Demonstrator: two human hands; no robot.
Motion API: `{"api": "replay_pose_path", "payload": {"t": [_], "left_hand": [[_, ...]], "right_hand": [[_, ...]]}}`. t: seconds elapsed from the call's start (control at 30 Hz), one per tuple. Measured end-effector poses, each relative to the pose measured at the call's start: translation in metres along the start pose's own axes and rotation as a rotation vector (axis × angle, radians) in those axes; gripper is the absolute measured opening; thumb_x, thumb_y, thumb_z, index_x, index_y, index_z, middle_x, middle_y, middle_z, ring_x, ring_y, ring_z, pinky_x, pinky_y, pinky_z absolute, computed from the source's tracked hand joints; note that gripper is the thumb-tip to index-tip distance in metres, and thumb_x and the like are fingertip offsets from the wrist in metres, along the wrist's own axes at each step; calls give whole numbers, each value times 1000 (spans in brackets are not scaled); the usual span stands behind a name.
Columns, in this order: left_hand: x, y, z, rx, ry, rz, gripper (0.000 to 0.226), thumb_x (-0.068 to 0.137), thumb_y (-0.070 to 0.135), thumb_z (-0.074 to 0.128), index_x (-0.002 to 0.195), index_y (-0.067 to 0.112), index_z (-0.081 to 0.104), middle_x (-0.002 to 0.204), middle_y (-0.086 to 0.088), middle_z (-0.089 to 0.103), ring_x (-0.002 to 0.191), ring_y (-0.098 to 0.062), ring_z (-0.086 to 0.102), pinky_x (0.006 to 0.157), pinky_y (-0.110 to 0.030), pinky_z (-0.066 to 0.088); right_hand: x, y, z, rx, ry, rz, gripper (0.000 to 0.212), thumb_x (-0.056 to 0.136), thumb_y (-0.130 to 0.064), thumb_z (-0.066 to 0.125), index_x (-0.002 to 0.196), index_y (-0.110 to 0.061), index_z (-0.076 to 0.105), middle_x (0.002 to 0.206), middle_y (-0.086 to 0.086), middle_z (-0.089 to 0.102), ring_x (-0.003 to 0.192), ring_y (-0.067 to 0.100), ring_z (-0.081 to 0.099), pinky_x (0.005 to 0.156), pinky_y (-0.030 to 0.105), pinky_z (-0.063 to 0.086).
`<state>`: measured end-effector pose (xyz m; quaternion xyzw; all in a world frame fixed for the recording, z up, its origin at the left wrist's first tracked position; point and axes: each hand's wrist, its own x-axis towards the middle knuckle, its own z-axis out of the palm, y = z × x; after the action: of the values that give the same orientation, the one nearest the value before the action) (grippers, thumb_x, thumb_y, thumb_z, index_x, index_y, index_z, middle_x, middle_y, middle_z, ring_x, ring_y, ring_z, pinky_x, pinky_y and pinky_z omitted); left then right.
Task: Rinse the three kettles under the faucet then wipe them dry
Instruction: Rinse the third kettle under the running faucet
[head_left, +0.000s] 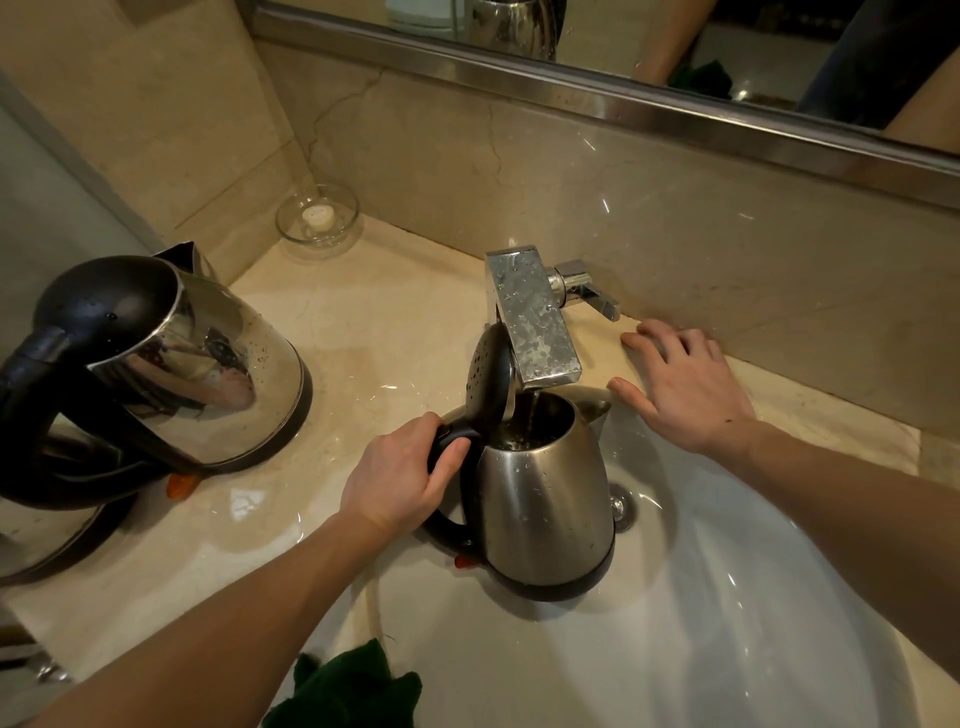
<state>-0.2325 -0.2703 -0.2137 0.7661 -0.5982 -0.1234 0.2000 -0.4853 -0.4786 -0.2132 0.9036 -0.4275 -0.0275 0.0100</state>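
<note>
Head view: left hand (400, 480) grips the kettle (545, 499) by its handle under the running faucet (535, 317); right hand (685, 389) lies flat, fingers spread, on the counter (363, 332).

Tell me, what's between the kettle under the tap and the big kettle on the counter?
In the head view: the left hand gripping the black handle of the tap kettle, then wet counter up to the big kettle.

no text, brand or number could be read anywhere, and the only hint of print was a faint mark on the small white disc (318, 215) in the glass dish (343, 236), too blurred to make out.
</note>
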Motion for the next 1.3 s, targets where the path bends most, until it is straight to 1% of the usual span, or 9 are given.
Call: {"api": "replay_pose_path", "payload": {"t": [0.17,0.33,0.53,0.73,0.87,0.97,1.1,1.23,1.3], "left_hand": [[0,-1,0,0,9,-4,60,87,65,21,101,18,55,80,5,58,68,-13,54,62,-31,49],[0,-3,1,9,12,-3,62,86,66,18,101,18,54,81,5,59,68,-14,55,64,-34,50],[0,-2,0,0,9,1,62,86,65,18,102,17,54,81,5,58,68,-14,54,63,-32,48],[0,-1,0,-9,1,-7,62,86,65,19,101,17,54,81,5,58,68,-13,54,63,-31,48],[0,-2,0,-5,2,-5,63,86,66,18,101,17,55,81,5,58,68,-14,54,64,-32,49],[0,-1,0,2,8,-3,63,85,66,17,101,17,55,80,5,57,68,-14,54,62,-30,47],[0,-1,-1,3,4,-8,61,86,65,21,102,17,55,81,5,57,68,-13,54,62,-27,45],[0,-1,-1,9,0,-13,64,85,66,18,102,17,55,82,5,59,69,-14,54,63,-30,48],[0,0,-1,9,-3,-13,60,87,65,21,102,17,55,82,4,59,69,-14,54,63,-30,47]], "right_hand": [[0,1,1,-2,8,-3,67,92,-66,18,136,-22,42,143,6,40,113,33,43,96,45,38],[0,0,1,-2,4,0,67,92,-67,19,136,-22,42,143,6,41,113,33,43,96,46,38],[0,0,0,-14,-5,1,68,92,-68,16,139,-24,39,145,5,38,117,31,41,98,45,37],[0,0,-1,-10,-7,3,70,91,-68,14,139,-23,39,146,5,38,116,32,41,98,45,36],[0,0,-1,-6,-8,1,69,92,-68,14,138,-23,39,146,5,38,116,32,41,98,45,36],[0,1,-1,-7,-10,2,70,91,-68,14,139,-23,39,146,5,37,117,32,40,99,45,36],[0,0,-1,-5,-7,0,68,92,-67,16,138,-23,40,145,5,38,116,32,41,98,45,36],[0,0,0,-6,5,-6,64,94,-66,20,137,-22,40,143,5,40,113,32,42,97,45,37],[0,0,0,-5,8,-6,64,94,-66,20,136,-23,40,143,5,39,113,32,42,97,45,37]]}}
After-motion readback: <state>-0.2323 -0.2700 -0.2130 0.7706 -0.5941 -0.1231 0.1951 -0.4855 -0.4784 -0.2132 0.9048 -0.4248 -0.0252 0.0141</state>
